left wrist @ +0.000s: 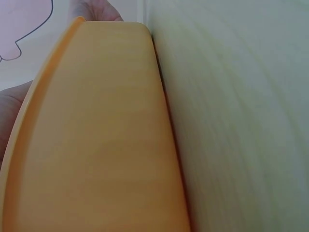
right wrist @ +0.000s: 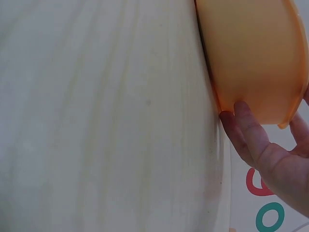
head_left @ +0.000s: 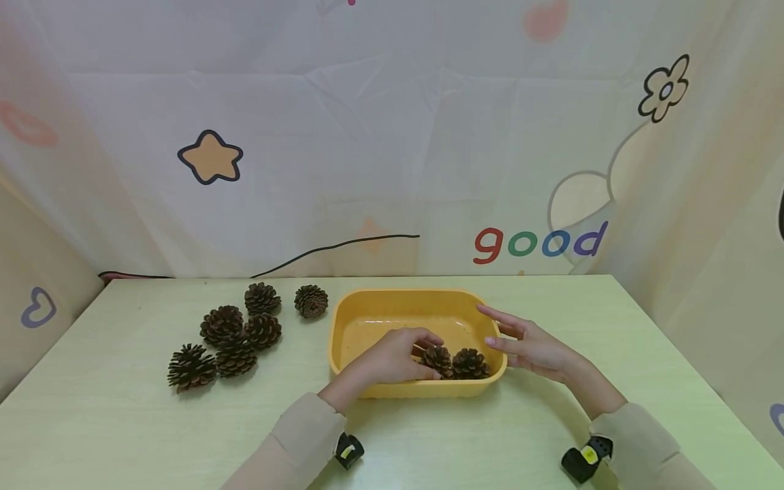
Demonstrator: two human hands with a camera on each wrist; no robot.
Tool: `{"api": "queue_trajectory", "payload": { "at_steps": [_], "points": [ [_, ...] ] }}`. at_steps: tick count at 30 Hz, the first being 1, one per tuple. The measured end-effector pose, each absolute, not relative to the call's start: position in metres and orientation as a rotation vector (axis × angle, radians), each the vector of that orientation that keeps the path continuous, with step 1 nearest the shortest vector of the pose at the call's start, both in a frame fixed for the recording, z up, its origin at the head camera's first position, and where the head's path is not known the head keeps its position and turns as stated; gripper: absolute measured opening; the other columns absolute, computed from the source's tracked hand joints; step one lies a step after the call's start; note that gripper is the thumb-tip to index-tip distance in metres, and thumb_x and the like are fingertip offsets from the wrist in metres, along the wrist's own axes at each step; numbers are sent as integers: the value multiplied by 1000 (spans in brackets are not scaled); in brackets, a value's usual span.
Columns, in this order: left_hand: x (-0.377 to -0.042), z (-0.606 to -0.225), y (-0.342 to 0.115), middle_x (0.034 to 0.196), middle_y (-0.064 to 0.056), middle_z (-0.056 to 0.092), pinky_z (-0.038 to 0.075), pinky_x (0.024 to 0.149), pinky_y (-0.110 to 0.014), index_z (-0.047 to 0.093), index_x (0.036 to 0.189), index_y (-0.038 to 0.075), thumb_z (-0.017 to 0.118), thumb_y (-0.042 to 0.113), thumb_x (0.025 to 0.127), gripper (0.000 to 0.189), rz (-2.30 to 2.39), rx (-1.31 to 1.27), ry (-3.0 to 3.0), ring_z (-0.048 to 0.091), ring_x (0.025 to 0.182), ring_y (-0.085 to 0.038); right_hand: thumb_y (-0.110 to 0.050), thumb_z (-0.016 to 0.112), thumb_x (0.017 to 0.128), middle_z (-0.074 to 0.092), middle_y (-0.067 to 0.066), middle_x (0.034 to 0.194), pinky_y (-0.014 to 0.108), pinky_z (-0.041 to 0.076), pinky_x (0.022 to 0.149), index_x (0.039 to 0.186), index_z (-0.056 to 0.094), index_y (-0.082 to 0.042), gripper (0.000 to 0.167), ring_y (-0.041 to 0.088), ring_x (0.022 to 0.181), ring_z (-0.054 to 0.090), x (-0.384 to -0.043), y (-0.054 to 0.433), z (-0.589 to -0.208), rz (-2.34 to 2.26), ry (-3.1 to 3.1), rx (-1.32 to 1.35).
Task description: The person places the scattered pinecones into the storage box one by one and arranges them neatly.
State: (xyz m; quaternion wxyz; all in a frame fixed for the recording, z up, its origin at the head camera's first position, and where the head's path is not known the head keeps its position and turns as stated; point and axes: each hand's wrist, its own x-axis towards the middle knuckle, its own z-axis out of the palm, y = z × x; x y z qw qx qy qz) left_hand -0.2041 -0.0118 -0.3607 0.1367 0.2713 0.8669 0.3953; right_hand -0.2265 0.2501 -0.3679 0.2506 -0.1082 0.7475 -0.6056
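Observation:
A yellow plastic basin [head_left: 380,389] stands on the table with two brown pine cones at its front right. My left hand [head_left: 398,355] reaches over the front rim and holds the left pine cone [head_left: 438,361] between thumb and fingers. The other pine cone [head_left: 470,365] lies right beside it. At the basin's right end my right hand [head_left: 539,350] grips the rim, thumb over the edge. In the right wrist view, fingertips of the right hand [right wrist: 275,159] touch the outer wall low near the tabletop. The left wrist view mostly shows the basin's front wall [left wrist: 101,121].
Several pine cones [head_left: 235,355] lie clustered on the table [head_left: 110,422] left of the basin. A single pine cone [head_left: 311,301] sits near the basin's back left corner. A printed curtain [head_left: 367,136] hangs behind the table and along both sides.

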Motion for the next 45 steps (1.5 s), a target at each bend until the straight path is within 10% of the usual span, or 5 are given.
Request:
{"api": "queue_trajectory", "payload": {
  "at_steps": [45],
  "points": [
    [-171,-328,-143,115,-10,59,50,87,-34,57,118,6,72,13,78,43,1582,615,2692,55,108,-27,-22,60,89,5,26,148,39,48,88,146,18,-13,72,42,125,36,-228,251,-370,-1647,2041,-309]
  ]
}}
